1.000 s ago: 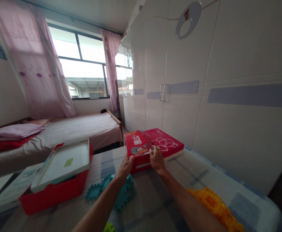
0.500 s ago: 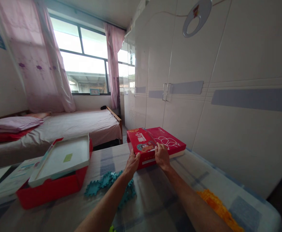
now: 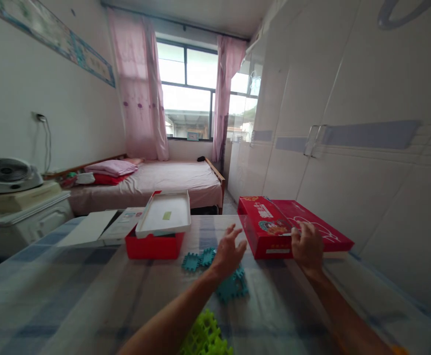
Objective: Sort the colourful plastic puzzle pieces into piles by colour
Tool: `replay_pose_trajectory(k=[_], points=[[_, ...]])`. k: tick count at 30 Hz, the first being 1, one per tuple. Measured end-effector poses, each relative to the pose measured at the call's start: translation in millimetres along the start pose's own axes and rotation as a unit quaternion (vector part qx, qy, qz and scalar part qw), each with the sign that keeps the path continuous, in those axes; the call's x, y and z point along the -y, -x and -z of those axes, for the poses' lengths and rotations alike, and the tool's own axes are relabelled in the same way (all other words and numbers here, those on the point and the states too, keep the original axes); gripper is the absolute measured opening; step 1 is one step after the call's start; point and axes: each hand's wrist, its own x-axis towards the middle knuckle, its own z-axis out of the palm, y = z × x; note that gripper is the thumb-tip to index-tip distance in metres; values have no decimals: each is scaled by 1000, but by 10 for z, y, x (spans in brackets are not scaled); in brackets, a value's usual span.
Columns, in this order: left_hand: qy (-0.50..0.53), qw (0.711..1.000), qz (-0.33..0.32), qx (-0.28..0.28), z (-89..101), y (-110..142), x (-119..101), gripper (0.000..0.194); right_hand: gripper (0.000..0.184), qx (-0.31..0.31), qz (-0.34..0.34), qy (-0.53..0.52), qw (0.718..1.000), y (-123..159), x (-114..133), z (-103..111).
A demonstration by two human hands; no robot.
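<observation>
My right hand (image 3: 307,246) is curled over the front edge of a red printed box (image 3: 261,227), its fingertips near the box's top right side. A small white strip shows by the thumb; I cannot tell what it is. My left hand (image 3: 230,251) is off the box, in the air to its left, with fingers apart and nothing in them. Below and behind that hand lie teal interlocking plastic pieces (image 3: 233,286), partly covered by the wrist. Bright green interlocking pieces (image 3: 208,337) sit nearer to me, partly hidden by my left forearm.
A flat red box (image 3: 326,224) with white line drawing adjoins the printed box. To the left stands an open red box (image 3: 152,246) with a white tray (image 3: 167,207) tilted on it, beside white card sheets (image 3: 89,229). The checked cloth (image 3: 89,296) covers the surface. Wardrobe doors (image 3: 366,187) rise at right.
My left hand has let go of the printed box and moved left, its fingers opening. My right hand stays on the box. The view has turned to the left.
</observation>
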Motion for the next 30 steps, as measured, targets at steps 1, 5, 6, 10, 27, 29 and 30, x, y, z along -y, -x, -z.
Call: replay_pose_trajectory(k=[1, 5, 6, 10, 27, 29, 30], points=[[-28, 999, -20, -32, 265, 86, -29, 39, 50, -22, 20, -8, 1000, 12, 78, 32], [-257, 925, -110, -259, 1466, 326, -61, 36, 46, -27, 87, -113, 989, 120, 601, 114], [-269, 914, -73, -296, 1742, 354, -40, 38, 45, 3, 87, -160, 983, 161, 779, 112], [-177, 931, 134, -291, 2484, 436, 143, 36, 47, 253, -34, -352, 901, 363, 1555, -14], [-11, 904, 364, -222, 2630, 501, 558, 46, 17, 360, -319, -550, 682, 477, 2836, -551], [-8, 905, 363, -220, 2629, 493, 570, 43, 18, 323, -322, -573, 681, 323, 2643, -412], [-7, 907, 361, -218, 2629, 490, 580, 41, 17, 304, -321, -582, 682, 238, 2515, -324]])
